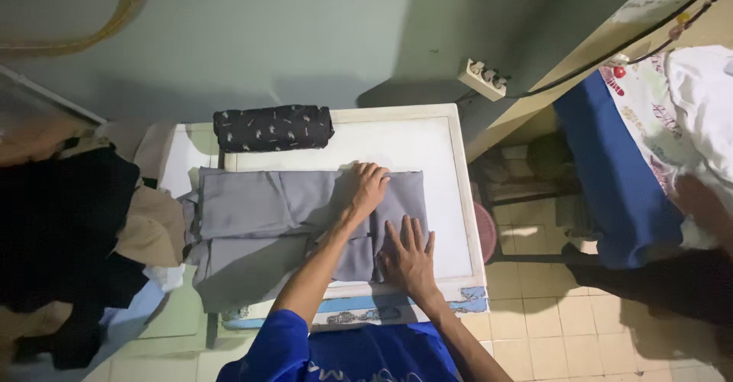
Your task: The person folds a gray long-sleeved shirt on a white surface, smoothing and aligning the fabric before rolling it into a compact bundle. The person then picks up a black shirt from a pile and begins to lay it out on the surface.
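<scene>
Blue sleeves point(305, 351) at the bottom middle of the frame belong to the person wearing the camera, and both bare forearms run up from them onto a grey garment point(298, 225) spread across a white board point(427, 141) at the centre. The left hand point(368, 187) lies palm down with the fingers gathered and slightly curled over the upper edge of a folded flap, apparently pinning that layer so it cannot slide. The right hand point(411, 256) sits lower and to the right, flat and wide with the fingers fanned, pressing the cloth against the board near its front edge; neither hand grips anything, both simply bear down on the fabric. The grey garment is already doubled over itself, its seams and layers showing as bands toward the left of the board, where some cloth hangs over the side.

A dark rolled cloth with small pale marks point(272, 128) rests at the upper left corner of the board, apart from the grey one. A heap of dark and tan clothes point(84, 229) sits at the left of the frame. A blue sheet point(618, 176) drapes over furniture at the right, above a tiled floor point(534, 313).
</scene>
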